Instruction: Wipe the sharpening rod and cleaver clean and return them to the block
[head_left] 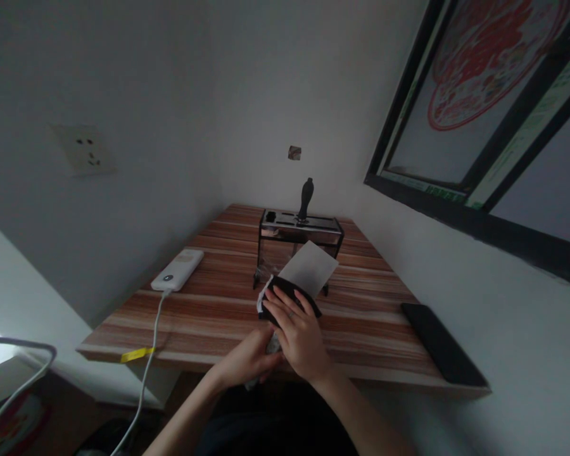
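Note:
A cleaver with a broad pale-grey blade [311, 269] points away from me over the table, tilted toward the right. My left hand [247, 358] is wrapped round its handle [273, 344] near the front edge. Across the lower part of the blade lies a black cloth [278, 285] with a white edge on its left side. My right hand [297, 329] presses the cloth onto the blade with its fingers laid over it. The part of the blade beneath the cloth is hidden.
Behind the blade stands a knife rack [278, 231] with one black-handled knife [306, 196] in it. A white power bank [178, 269] with a white cable [156, 335] lies left, near a yellow tag [137, 354]. A black phone [439, 339] rests at the right edge.

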### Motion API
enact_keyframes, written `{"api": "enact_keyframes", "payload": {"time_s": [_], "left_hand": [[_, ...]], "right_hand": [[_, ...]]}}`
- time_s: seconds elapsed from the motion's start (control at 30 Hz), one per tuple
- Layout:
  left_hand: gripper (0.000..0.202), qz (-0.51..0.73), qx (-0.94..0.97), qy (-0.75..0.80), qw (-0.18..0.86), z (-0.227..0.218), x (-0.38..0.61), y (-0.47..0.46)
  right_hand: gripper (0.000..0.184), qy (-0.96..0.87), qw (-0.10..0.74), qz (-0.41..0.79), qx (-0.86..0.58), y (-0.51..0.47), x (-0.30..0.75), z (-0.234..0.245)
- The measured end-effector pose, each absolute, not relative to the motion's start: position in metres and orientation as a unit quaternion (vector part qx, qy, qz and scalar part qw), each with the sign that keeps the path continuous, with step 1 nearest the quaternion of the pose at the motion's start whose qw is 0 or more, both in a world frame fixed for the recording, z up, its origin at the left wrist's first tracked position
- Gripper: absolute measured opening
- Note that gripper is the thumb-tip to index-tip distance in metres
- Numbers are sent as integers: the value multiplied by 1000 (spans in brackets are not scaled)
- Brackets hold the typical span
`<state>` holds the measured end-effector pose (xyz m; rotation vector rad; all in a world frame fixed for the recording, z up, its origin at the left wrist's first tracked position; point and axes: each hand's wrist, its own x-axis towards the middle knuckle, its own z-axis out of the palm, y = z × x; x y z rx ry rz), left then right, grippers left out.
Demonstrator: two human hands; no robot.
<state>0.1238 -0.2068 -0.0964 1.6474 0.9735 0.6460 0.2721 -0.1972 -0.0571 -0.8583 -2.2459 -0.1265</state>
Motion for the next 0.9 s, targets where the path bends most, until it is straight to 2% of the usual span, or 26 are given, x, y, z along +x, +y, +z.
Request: {"api": "enact_keyframes", "payload": {"time_s": [0.13,0.7,0.9], "left_hand": [[26,280,693,378,547,-91,124,-208],[21,250,719,389,518,-90,121,-208],[20,251,711,388,529,-92,122,-208]], "right_hand": [[39,-858,373,-68,-348,-179,286,-50],[33,-781,438,-139,-423,-123,323,-20],[34,-781,428,-159,-427,-131,318,-25]]}}
